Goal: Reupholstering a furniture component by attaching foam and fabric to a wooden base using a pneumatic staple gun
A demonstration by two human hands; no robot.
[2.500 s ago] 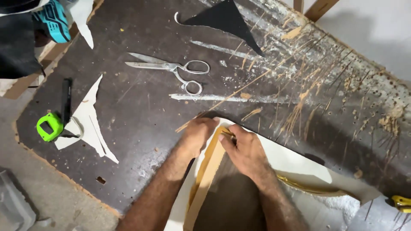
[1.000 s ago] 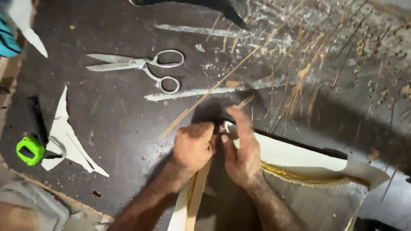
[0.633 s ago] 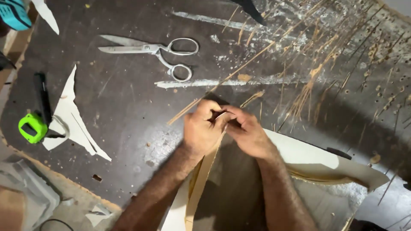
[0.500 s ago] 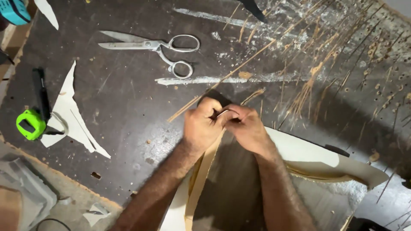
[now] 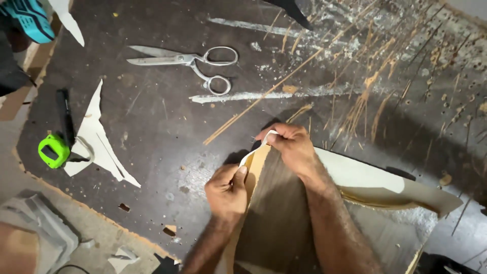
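A dark wood-grain veneered panel (image 5: 276,213) with a pale backing edge lies on a scarred dark worktable (image 5: 152,132), pointing away from me. My right hand (image 5: 289,147) pinches the pale edge strip at the panel's pointed tip. My left hand (image 5: 227,190) grips the same pale edge a little lower on the panel's left side, thumb pressed on it. A cream sheet (image 5: 365,177) spreads out under the panel to the right.
Metal scissors (image 5: 190,63) lie at the table's upper middle. A green tape measure (image 5: 53,150) and a black marker (image 5: 65,117) sit at the left beside a white offcut (image 5: 99,139). Thin wooden splinters (image 5: 365,96) litter the upper right. The table's chipped front edge runs lower left.
My left hand has slid down the panel's left edge, away from the tip, while my right hand stays pinching the tip. The view has shifted slightly.
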